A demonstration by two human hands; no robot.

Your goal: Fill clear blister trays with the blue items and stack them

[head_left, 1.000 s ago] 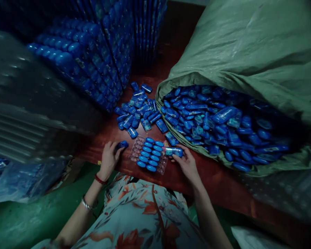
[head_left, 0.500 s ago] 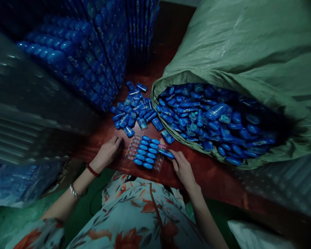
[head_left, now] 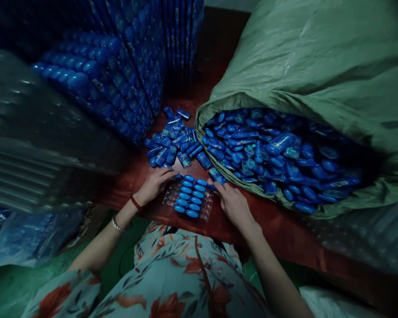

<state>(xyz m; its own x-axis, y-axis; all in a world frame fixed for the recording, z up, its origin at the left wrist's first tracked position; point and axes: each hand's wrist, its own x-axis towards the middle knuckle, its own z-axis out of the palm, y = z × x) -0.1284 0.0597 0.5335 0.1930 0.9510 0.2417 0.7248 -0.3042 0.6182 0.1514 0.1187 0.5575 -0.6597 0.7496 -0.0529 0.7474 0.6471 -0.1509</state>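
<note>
A clear moulded plastic tray (head_left: 171, 195) lies near the table's front edge, with two columns of glossy blue oval packs (head_left: 185, 196) in its middle and bare hollows at both sides. At the tray's far left corner, my left hand (head_left: 157, 183) pinches a small blue pack, mostly hidden by the fingers. My right hand (head_left: 234, 202) is closed on another blue pack (head_left: 211, 187) at the far right corner. Beyond the tray sits a loose pile of blue packs (head_left: 174, 141) in shiny wrapping.
At the right, a big green woven sack (head_left: 295, 53) lies open, full of blue packs (head_left: 275, 154). Tall stacks of filled trays (head_left: 126, 75) stand at the back left. Stacked clear trays (head_left: 26, 168) are nearer on the left. The table (head_left: 262, 221) is reddish brown.
My left hand has moved right and away from me, from beside the tray to its far left corner. My right hand has brought its pack slightly farther up, against the tray's right side.
</note>
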